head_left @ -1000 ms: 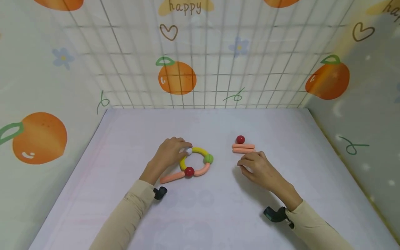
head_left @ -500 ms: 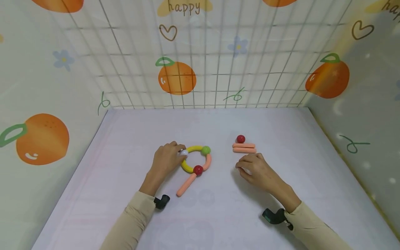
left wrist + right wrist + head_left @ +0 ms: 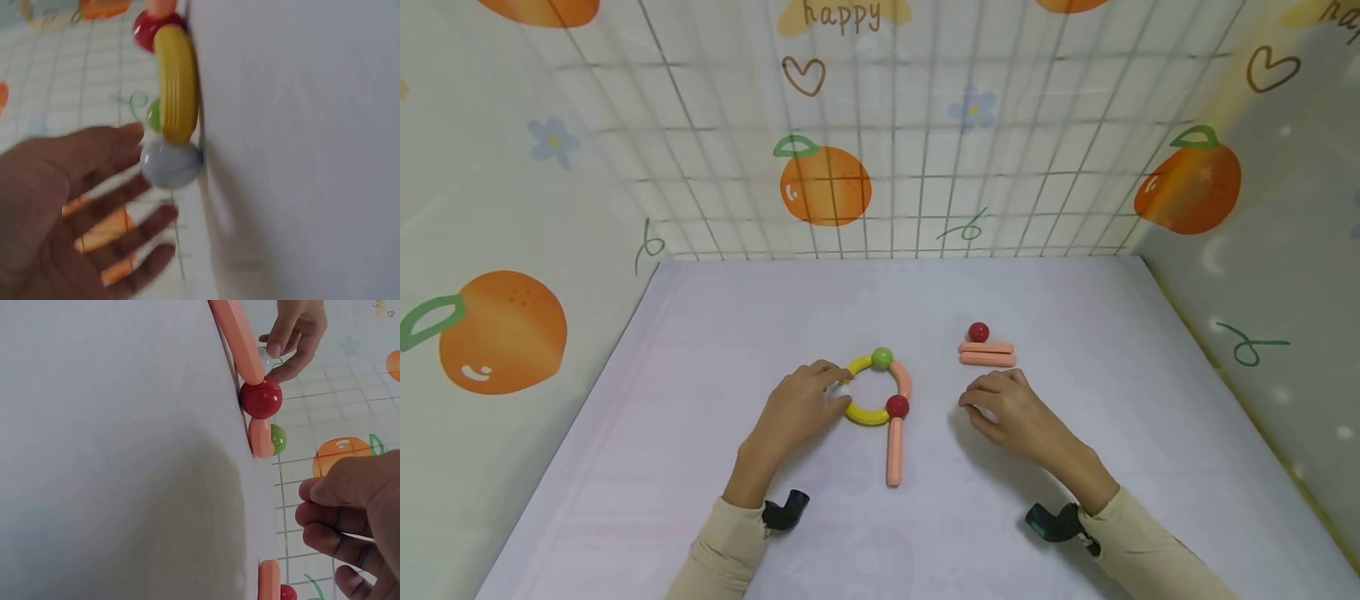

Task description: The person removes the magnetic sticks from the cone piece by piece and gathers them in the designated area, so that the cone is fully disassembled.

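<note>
Toy ring (image 3: 867,416) lies around the middle of the white table (image 3: 715,333). Parts: two yellow curves (image 3: 178,84), one pink curve (image 3: 902,379), green ball (image 3: 882,358) toward the far edge, white ball (image 3: 170,164) toward the left edge, red ball (image 3: 897,407) at the near right. Straight pink stick (image 3: 895,454) runs from that red ball toward the near side.

Left hand (image 3: 801,408) pinches the white ball between thumb and forefinger, other fingers spread. Right hand (image 3: 1018,417) well apart from it, raised over the table right of the ring, fingers loosely bent, thumb close to forefinger.

Two loose pink sticks (image 3: 987,359) side by side, parallel to the far edge, just beyond the right hand; second red ball (image 3: 978,332) just beside them, far side.
</note>
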Demonstrator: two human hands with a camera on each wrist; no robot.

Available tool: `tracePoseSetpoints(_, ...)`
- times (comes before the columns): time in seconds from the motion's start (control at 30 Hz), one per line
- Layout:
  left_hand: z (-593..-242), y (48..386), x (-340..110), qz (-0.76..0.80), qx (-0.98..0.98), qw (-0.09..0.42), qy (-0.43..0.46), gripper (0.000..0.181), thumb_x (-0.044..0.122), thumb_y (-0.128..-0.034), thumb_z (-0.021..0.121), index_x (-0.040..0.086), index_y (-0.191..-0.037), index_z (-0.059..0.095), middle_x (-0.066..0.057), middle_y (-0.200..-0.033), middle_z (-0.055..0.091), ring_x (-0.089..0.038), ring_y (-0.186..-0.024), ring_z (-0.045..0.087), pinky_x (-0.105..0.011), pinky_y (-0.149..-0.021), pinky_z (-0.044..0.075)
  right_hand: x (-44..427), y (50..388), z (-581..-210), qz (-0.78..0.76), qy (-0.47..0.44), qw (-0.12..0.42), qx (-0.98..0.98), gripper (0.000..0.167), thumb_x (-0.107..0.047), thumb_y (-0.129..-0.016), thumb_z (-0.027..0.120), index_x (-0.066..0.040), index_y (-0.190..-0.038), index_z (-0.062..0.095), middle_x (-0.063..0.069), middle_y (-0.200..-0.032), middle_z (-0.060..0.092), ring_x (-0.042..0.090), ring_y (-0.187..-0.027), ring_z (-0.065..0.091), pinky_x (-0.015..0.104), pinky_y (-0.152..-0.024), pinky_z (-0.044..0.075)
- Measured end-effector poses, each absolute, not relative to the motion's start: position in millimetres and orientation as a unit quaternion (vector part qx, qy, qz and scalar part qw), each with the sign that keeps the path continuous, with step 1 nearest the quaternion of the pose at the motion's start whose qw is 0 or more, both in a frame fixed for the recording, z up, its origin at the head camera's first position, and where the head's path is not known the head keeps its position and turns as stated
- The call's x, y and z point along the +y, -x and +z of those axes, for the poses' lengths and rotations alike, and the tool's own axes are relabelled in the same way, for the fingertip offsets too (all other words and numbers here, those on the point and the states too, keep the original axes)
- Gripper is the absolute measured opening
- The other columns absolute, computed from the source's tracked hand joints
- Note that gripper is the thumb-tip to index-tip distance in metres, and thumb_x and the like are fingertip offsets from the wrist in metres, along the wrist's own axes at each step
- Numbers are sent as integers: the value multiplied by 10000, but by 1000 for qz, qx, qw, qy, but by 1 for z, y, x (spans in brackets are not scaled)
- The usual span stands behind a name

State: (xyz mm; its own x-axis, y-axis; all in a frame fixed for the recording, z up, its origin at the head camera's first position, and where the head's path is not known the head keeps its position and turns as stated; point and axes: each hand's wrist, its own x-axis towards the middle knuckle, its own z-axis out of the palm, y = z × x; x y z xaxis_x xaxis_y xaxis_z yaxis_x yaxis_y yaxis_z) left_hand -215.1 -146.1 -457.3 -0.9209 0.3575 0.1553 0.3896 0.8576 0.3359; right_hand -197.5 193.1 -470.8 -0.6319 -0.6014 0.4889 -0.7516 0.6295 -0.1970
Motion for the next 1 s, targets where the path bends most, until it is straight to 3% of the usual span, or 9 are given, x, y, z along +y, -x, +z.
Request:
tracePoseSetpoints(0.07,-459,214,-152,-214,-952,28,217,291,205,-912,750,181,-1202,731,2,-1235,658,-261,-1139,598,-456,-947,489,193,196,-470,195,-383,191,-882,192,-13,-743,846,-93,-903,777,-15,-896,678,194,-902,615,422,-797,412)
tracePoseSetpoints(0.17,-463,215,-159,-234,-940,30,245,294,142,-898,765,183,-1187,740,5,-1215,664,-253,-1141,592,-452,-967,480,194,195,-470,193,-381,187,-884,194,-13,-741,849,-94,-903,779,-15,-895,678,197,-905,623,420,-799,412)
tracePoseSetpoints(0.57,-472,208,-157,-222,-942,88,234,267,281,-826,842,176,-1059,764,35,-979,655,-154,-844,579,-332,-710,499,190,192,-471,197,-366,174,-893,198,-21,-743,857,-92,-912,782,-16,-901,684,197,-912,628,409,-806,416)
tracePoseSetpoints(0.87,-471,196,-139,-168,-947,123,243,322,391,-779,863,126,-919,743,43,-779,560,-155,-718,492,-315,-638,436,186,193,-477,207,-372,177,-887,186,-20,-755,845,-90,-912,774,-16,-908,687,197,-909,632,394,-779,407)
tracePoseSetpoints(1.0,-473,192,-130,-144,-942,161,257,343,407,-766,870,109,-839,715,49,-726,509,-156,-671,473,-310,-602,413,185,193,-477,204,-366,181,-890,177,-33,-759,844,-94,-911,776,-21,-918,688,186,-916,634,380,-782,402)
